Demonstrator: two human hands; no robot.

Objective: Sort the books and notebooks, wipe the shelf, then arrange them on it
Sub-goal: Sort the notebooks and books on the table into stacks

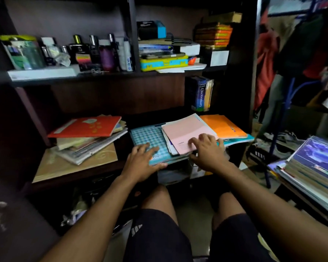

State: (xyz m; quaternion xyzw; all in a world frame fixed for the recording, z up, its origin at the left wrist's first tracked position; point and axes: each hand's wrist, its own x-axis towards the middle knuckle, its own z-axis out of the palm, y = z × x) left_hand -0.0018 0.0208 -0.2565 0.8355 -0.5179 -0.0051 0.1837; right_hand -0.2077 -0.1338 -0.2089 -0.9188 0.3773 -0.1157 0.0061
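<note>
Nearest the camera are the person's bare knees and dark shorts [155, 237], above a pale floor. Both forearms reach forward to the dark shelf [80, 176]. The left hand [144, 163] lies flat with fingers spread on the blue checked book [150, 137], thumb at its front edge. The right hand [206, 152] rests with fingers laid straight on the pink notebook [186, 131], thumb under the front edge of the pile; whether it grips is hard to tell. The pink notebook lies tilted on top of loose pages, overlapping the checked book, and beside it to the right lies an orange notebook [222, 125] on a teal cover.

To the left on the same shelf, a loose stack topped by a red book [85, 127] sits on a tan board [74, 165]. At the right edge of the view, another pile of books [314, 167] stands apart from the shelf.

Farther back a dictionary [201, 93] stands upright. The upper shelf holds bottles [95, 52], a yellow-and-blue case [163, 64] under stacked items, and orange books [214, 35]. Clothes [267, 59] hang to the right.
</note>
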